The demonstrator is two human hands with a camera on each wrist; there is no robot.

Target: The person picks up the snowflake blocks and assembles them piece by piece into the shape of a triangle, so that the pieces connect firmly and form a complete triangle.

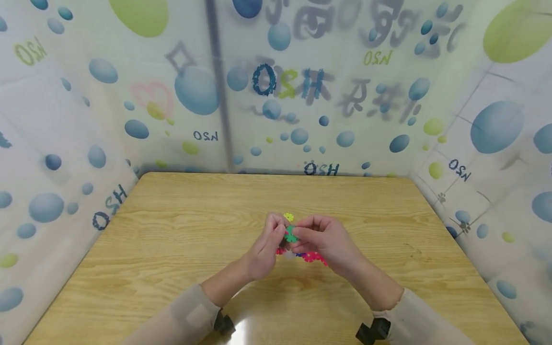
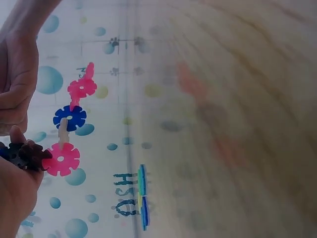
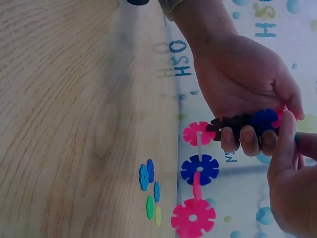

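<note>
Head view shows a green flower-shaped plastic disc (image 1: 291,235) raised between the hands above the wooden table (image 1: 194,215), pinched between the thumb and fingers of the right hand (image 1: 331,243). Fingers of the left hand (image 1: 264,251) curl round a chain of black, pink, white and blue notched plastic discs (image 3: 210,168), its far end hanging free. Pieces look light, stiff and smooth; grip flat faces near the rim, as the slotted joints might twist loose

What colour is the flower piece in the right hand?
Green. The flower piece in the right hand shows best in the head view.
</note>
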